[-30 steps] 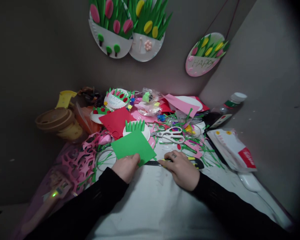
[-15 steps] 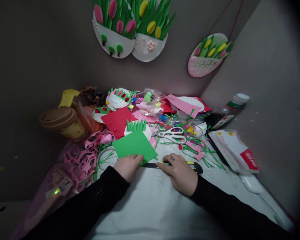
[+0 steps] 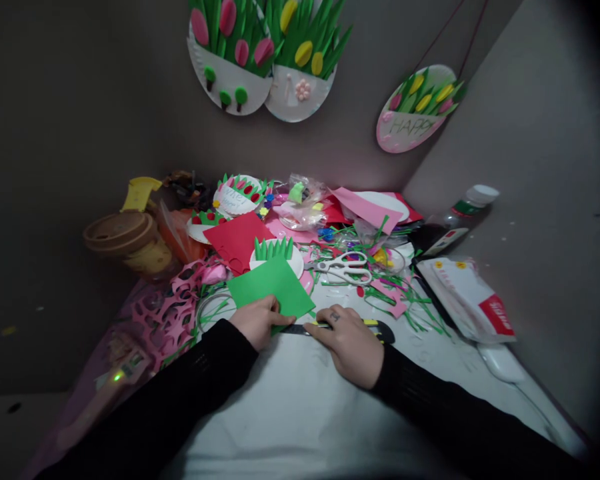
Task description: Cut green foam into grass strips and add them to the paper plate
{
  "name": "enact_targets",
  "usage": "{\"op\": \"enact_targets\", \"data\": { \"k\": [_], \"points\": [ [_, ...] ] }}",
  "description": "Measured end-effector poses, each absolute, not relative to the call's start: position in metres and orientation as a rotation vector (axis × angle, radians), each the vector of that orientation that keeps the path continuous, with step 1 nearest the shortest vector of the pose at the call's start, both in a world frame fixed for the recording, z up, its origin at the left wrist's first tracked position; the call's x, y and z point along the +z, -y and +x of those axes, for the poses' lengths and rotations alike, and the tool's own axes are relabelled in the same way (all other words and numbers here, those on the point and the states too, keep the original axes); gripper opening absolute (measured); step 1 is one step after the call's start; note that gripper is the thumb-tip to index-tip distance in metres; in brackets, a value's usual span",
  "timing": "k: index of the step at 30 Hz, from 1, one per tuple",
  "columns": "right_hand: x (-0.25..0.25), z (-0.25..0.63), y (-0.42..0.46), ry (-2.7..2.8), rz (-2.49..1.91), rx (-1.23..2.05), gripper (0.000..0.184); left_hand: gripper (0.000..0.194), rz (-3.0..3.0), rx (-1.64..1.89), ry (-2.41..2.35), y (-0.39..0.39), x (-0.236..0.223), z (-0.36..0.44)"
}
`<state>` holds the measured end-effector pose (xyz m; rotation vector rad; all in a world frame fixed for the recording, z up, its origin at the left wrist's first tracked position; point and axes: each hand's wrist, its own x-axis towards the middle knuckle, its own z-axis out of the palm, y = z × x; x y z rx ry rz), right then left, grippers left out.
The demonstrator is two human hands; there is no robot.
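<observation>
My left hand (image 3: 256,320) is at the near corner of a green paper sheet (image 3: 275,290), its fingers curled and the index finger pointing right along the sheet's lower edge. My right hand (image 3: 353,343) is wrapped round a yellow and black utility knife (image 3: 386,331). The knife's long dark blade (image 3: 296,329) points left, its tip at the paper beside my left fingers; part of the handle is hidden under my right hand. Behind the sheet, a white paper plate (image 3: 296,266) carries green paper grass (image 3: 273,249).
White-handled scissors (image 3: 347,268) lie behind my right hand among green and pink scraps. A red sheet (image 3: 233,240) is further back. Pink cut-out scraps (image 3: 167,313) and a brown-lidded cup (image 3: 125,240) stand left; a dark bottle (image 3: 455,220) and a white packet (image 3: 465,300) are right.
My right hand has slid slightly left with the knife, bringing the blade further toward the green paper. My left index finger has stretched out to the right near the blade.
</observation>
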<state>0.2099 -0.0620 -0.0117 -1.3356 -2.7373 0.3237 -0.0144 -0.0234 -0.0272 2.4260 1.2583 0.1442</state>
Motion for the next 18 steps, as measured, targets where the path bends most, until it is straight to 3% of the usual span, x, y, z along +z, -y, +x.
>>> {"op": "enact_targets", "data": {
  "k": [6, 18],
  "points": [
    [-0.009, 0.193, 0.067, 2.78, -1.287, 0.345, 0.047, 0.045, 2.391, 0.173, -1.209, 0.02, -0.023, -0.015],
    [0.007, 0.177, 0.074, 2.919, -0.887, 0.491, 0.036, 0.036, 2.325, 0.143, -1.102, 0.013, -0.019, -0.021]
  ]
}}
